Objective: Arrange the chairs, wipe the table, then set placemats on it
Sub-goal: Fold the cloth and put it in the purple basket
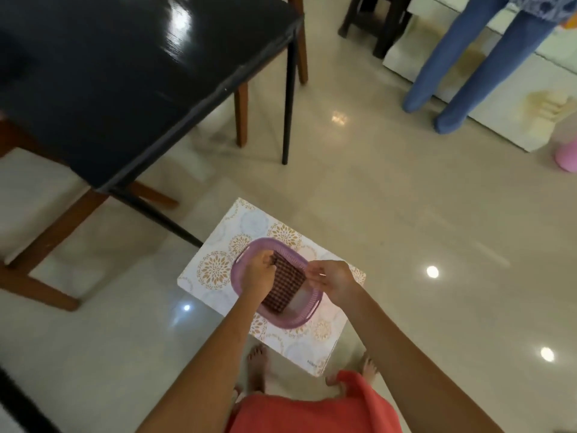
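A dark checked cloth point(285, 284) hangs stretched between my two hands over a purple plastic basket point(307, 318). My left hand point(259, 271) pinches its upper left corner and my right hand point(331, 278) pinches its upper right corner. The basket sits on a floral-patterned board point(215, 270), possibly stacked placemats, down near the floor in front of my bare feet. The black glossy table point(125, 73) fills the upper left. A wooden chair with a pale seat point(34, 195) is tucked partly under it at the left.
Another wooden chair's legs point(242, 114) show behind the table's black leg point(288, 101). A person in blue trousers point(462, 67) stands at the upper right by a pale rug point(499, 98). A dark stool point(374, 23) and a pink object point(566, 157) stand on the shiny tiled floor.
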The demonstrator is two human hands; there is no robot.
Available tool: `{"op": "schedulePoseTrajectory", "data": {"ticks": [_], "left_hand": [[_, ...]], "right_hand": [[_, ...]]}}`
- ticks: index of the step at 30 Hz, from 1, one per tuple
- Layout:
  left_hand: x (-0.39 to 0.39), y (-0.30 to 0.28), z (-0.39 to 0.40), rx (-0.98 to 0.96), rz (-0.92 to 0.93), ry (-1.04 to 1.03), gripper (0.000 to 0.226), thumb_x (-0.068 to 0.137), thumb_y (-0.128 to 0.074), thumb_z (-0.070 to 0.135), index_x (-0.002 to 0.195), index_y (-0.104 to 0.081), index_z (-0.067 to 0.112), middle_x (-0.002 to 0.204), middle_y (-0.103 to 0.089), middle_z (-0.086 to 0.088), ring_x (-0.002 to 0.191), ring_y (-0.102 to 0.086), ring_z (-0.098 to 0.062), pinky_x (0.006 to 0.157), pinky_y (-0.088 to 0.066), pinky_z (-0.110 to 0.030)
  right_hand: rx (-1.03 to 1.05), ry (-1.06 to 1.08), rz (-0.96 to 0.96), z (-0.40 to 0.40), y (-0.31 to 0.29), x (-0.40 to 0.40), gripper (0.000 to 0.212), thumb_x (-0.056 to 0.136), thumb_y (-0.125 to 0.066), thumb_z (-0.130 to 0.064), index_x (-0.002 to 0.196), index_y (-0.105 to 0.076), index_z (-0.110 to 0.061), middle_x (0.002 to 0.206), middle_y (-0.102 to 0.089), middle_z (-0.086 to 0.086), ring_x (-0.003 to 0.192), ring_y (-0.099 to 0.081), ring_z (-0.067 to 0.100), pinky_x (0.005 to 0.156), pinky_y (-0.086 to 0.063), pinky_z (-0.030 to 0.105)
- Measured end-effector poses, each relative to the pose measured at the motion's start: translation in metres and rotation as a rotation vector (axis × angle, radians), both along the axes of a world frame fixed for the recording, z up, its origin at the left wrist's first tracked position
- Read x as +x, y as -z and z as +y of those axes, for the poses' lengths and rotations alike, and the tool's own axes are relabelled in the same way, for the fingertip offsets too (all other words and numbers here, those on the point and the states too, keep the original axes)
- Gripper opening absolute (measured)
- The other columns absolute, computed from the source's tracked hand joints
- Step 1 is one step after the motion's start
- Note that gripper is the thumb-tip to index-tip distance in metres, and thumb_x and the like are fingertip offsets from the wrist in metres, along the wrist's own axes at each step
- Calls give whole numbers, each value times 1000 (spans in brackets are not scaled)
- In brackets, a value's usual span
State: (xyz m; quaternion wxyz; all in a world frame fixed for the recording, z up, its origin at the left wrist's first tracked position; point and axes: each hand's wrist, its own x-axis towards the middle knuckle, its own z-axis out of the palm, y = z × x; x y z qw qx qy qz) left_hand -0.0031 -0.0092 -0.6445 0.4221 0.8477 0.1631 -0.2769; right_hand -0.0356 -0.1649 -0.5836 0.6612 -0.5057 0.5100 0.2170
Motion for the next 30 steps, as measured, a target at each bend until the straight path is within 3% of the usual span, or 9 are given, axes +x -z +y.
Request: {"op": "schedulePoseTrajectory", "data": {"ticks": [3, 9, 13, 16, 19, 21, 23, 26, 30], "left_hand": [[-4, -6, -23, 27, -20, -114, 27, 96, -52, 10, 121, -58, 14, 77, -54, 11, 70, -60, -17, 59, -49, -20], [-18, -2, -91, 9, -61, -562, 13, 92, -57, 11, 98, -66, 4, 90, -62, -10, 85, -58, -26, 79, -43, -34], [-25, 0, -136, -68, -60, -782, 19, 89, -64, 18, 82, -58, 2, 72, -59, -12, 70, -56, -27, 63, -39, -27], [-28, 3, -155, 0, -57, -804, 28, 91, -62, 24, 94, -61, -4, 80, -61, -13, 76, -57, -28, 67, -43, -31], [-30, 9, -155, 343, -12, -783, 25, 98, -44, 18, 102, -63, 1, 91, -62, -7, 88, -58, -24, 70, -41, -23], [-34, 10, -149, 559, -75, -930, 23, 93, -48, 15, 109, -62, 7, 107, -62, -10, 106, -53, -31, 89, -42, -37], [-38, 16, -137, 728, -131, -1058, 32, 90, -53, 15, 121, -55, 11, 126, -56, -12, 121, -45, -36, 102, -36, -50], [-44, 22, -115, 715, -92, -1132, 43, 95, -37, 8, 138, -39, 8, 147, -38, -17, 139, -26, -38, 113, -22, -53], [-42, 30, -91, 573, 43, -1321, 51, 94, -38, 1, 144, -28, 4, 141, -43, -23, 131, -37, -41, 111, -28, -53]], "right_hand": [[24, -126, -58, -29, -5, 18, 12, 83, -55, 9, 74, -61, 3, 78, -58, 13, 64, -57, 23, 65, -48, 31], [42, -469, -120, -87, -6, 56, 11, 85, -58, 6, 76, -62, 2, 77, -61, 11, 68, -61, 21, 73, -54, 31], [29, -630, -132, -112, -6, 72, 12, 82, -66, 4, 71, -63, -2, 74, -63, 10, 66, -60, 20, 68, -53, 32], [-18, -716, -144, -115, 9, 84, 20, 82, -70, -6, 69, -56, -8, 68, -55, 7, 58, -51, 19, 55, -42, 26], [-108, -832, -158, -103, 34, 99, 17, 85, -68, -12, 75, -55, -11, 75, -51, 8, 56, -44, 15, 51, -34, 24], [-154, -912, -179, -96, 53, 108, 8, 86, -68, -15, 84, -62, -10, 88, -58, 8, 65, -50, 14, 55, -39, 24], [-131, -969, -168, -87, 66, 114, 26, 85, -71, -18, 108, -62, -10, 108, -61, 10, 83, -58, 16, 66, -45, 25], [-54, -1024, -145, -71, 79, 121, 71, 83, -75, -25, 142, -39, -11, 143, -45, 10, 127, -46, 26, 95, -41, 35], [-49, -1149, -114, -49, 102, 139, 88, 82, -75, -26, 151, -23, -10, 154, -29, 11, 139, -32, 30, 109, -30, 40]]}}
